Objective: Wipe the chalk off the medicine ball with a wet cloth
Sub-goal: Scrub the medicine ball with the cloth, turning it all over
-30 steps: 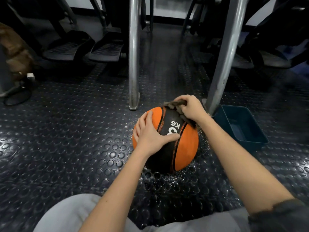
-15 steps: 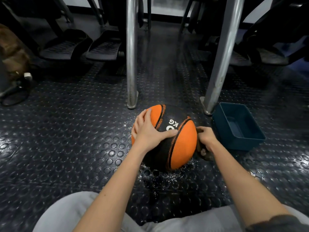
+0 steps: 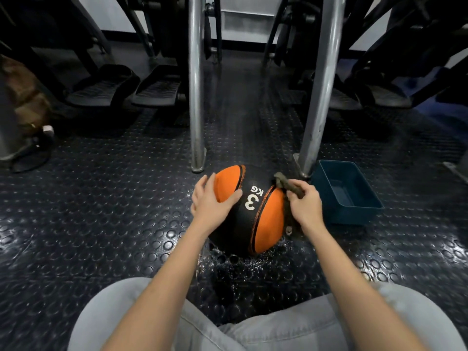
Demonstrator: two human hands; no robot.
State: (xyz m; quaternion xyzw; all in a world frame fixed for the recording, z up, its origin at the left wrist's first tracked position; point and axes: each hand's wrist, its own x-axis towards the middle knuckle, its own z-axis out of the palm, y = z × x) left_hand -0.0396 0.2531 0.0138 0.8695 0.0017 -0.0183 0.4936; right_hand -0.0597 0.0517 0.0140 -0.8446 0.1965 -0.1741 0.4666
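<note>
Orange-and-black medicine ball (image 3: 263, 219) marked "3 KG" sits on the studded black rubber floor (image 3: 101, 211), centre of view, just near of two metal posts (image 3: 196, 97). Left hand (image 3: 211, 201) lies flat on the ball's upper left side, fingers spread and fairly straight, thumb across the black band. Right hand (image 3: 305, 205) grips a dark wet cloth (image 3: 285, 183), fingers curled round it, pressing it to the ball's upper right side. Water droplets on the floor around the ball's near side. Blue tub (image 3: 364, 211) just right of the ball. Grey-trousered knees at the near edge.
</note>
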